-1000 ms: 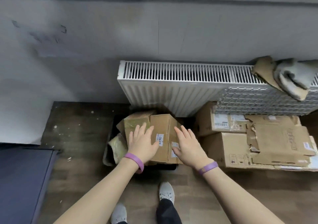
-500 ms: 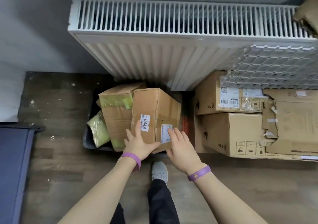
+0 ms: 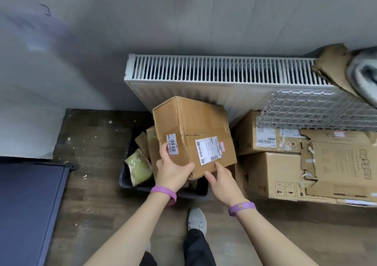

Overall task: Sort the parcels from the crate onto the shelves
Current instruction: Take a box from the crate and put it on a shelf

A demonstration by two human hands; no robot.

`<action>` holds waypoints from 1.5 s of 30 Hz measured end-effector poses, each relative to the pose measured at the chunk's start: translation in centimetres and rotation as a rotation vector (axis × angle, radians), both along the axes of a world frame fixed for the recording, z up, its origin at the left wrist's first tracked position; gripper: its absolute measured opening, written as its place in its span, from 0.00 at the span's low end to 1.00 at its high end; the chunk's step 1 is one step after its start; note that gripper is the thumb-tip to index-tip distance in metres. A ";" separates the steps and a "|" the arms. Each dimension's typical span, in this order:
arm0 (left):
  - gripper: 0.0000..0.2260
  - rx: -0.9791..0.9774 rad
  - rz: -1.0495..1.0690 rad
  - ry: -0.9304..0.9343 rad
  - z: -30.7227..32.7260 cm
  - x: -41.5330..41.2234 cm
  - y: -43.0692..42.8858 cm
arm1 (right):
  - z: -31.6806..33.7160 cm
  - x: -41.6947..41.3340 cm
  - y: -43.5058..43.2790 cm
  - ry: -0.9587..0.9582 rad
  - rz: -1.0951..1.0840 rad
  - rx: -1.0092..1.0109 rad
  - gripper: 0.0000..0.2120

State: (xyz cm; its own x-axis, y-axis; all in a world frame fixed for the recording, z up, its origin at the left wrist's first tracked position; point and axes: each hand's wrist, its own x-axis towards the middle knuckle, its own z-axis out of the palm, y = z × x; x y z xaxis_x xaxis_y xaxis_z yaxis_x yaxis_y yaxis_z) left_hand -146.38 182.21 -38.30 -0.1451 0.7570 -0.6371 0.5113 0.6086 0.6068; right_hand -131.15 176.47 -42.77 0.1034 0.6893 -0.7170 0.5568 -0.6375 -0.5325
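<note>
Nearest, a pale shoe [image 3: 196,220] is seen on the wooden floor [image 3: 98,214] between two bare forearms, each ringed by a purple wristband [image 3: 163,192]. Just beyond, a brown cardboard box [image 3: 195,126] is held in both hands at its near, lower end. The lower left corner is gripped by the left hand [image 3: 171,172], whose thumb is laid along the bottom edge and whose fingers are spread up the side that carries a white sticker [image 3: 172,146] marked 0448. The lower right edge is gripped by the right hand [image 3: 223,181]. Its thumb and one finger are pressed to the face below a shipping label [image 3: 209,150], and its other fingers are hidden under the box. The box is tilted and is held over a dark crate [image 3: 130,184] that stands on the floor. Within the crate, a yellow-green bag [image 3: 138,167] and another brown parcel [image 3: 152,141] are seen to the left of the box. To the right, two cartons [image 3: 281,175] are stacked, with torn cardboard leaned against them. Behind everything, a white radiator [image 3: 214,71] is fixed to a grey wall [image 3: 142,20].
</note>
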 end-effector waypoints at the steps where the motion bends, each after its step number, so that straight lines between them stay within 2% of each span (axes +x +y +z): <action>1: 0.43 0.019 0.016 -0.021 1.6 -0.8 0.1 | 1.4 -0.3 0.7 -0.005 0.000 0.004 0.29; 7: 0.43 0.083 0.013 -0.050 11.2 -7.2 -0.6 | 10.4 -5.0 4.2 0.030 0.104 0.055 0.29; 12: 0.42 0.176 0.209 -0.127 17.3 -13.5 -2.0 | 16.7 -10.7 4.8 0.072 0.111 0.253 0.24; 15: 0.40 0.231 0.362 -0.243 20.7 -16.6 -3.3 | 20.8 -14.6 4.8 0.125 -0.007 0.363 0.26; 18: 0.42 0.315 0.465 -0.344 24.1 -19.3 -4.6 | 25.4 -18.3 5.1 0.312 -0.142 0.425 0.30; 22: 0.40 0.398 0.571 -0.511 28.4 -22.4 -5.9 | 31.2 -23.1 5.2 0.703 -0.214 0.272 0.26; 27: 0.36 0.477 0.591 -0.658 32.6 -25.6 -7.5 | 36.5 -28.3 4.2 0.979 -0.162 0.413 0.31; 29: 0.40 0.510 0.579 -0.678 34.0 -27.0 -8.3 | 38.0 -30.1 3.7 1.046 -0.160 0.473 0.28; 33: 0.45 0.641 0.495 -0.596 36.9 -30.1 -10.7 | 40.9 -32.4 3.0 1.020 -0.139 0.606 0.24; 35: 0.44 0.754 0.526 -0.500 38.3 -32.5 -11.7 | 42.2 -33.1 2.9 1.031 -0.140 0.626 0.27; 37: 0.41 0.885 0.620 -0.385 39.6 -35.5 -12.4 | 43.2 -33.5 2.6 1.037 -0.100 0.639 0.32; 40: 0.33 1.015 0.658 -0.250 41.5 -39.8 -13.6 | 44.0 -34.3 2.1 1.021 -0.022 0.664 0.33; 45: 0.24 1.075 0.612 -0.145 43.0 -44.4 -16.3 | 44.7 -37.2 0.8 1.036 0.096 0.702 0.34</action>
State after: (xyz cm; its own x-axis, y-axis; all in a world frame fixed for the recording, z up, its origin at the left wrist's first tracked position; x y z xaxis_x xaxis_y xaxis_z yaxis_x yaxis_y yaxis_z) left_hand -190.82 165.86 4.70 -0.6379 0.7369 0.2238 0.2060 -0.1167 0.9716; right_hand -168.31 177.30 1.95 -0.3604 0.9282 0.0925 -0.2966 -0.0200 -0.9548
